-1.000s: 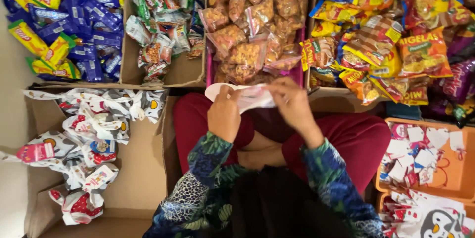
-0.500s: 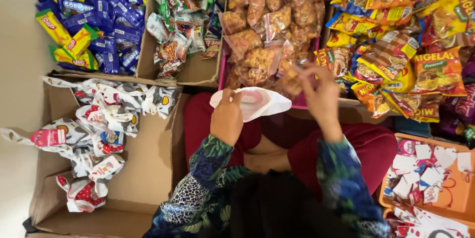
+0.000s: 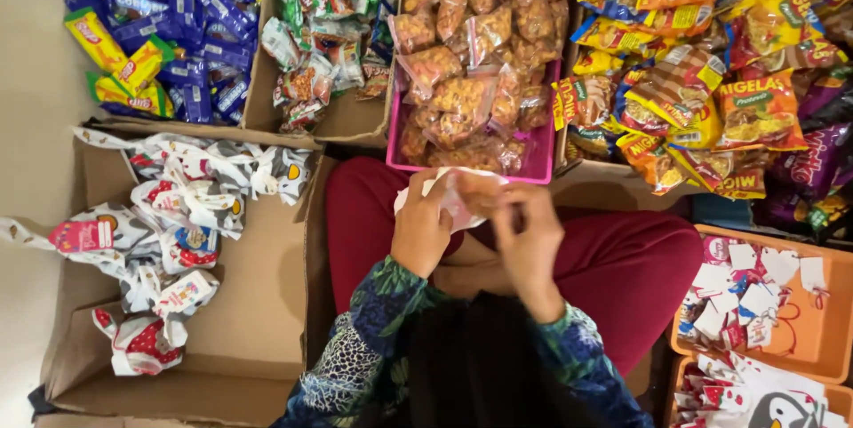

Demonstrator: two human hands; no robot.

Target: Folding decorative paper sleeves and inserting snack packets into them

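A thin white plastic bag with pink print (image 3: pixel 444 201), soft and crumpled, sits between the two hands above the person's lap in dark red trousers (image 3: pixel 622 259), just in front of the pink plastic tray (image 3: pixel 542 157). A clear crinkly packet of orange fried snacks (image 3: pixel 475 192) shows at the bag's mouth, pressed against the white film. The left hand (image 3: pixel 422 228) pinches the bag's near edge, fingers curled tight on the plastic. The right hand (image 3: pixel 529 232) closes its fingertips on the snack packet and the bag's other edge.

Half a second ago the right hand was raised over the pink tray among the packets while the left alone held the bag spread flat; now both hands have come together low over the lap and the bag is bunched.

The pink tray holds many glossy clear packets of the same orange snack, too heaped to count. One open brown cardboard box (image 3: pixel 267 304) on the left holds a loose pile of filled white printed bags (image 3: pixel 169 215), knotted at the top. Behind it lie blue and yellow foil wrappers (image 3: pixel 151 28) and a second cardboard box of mixed small sachets (image 3: pixel 320 37). To the right is a heap of orange and yellow noodle packets (image 3: pixel 711 90). Two orange plastic trays (image 3: pixel 826 339) at the lower right hold white paper tags with red strings (image 3: pixel 755 290).
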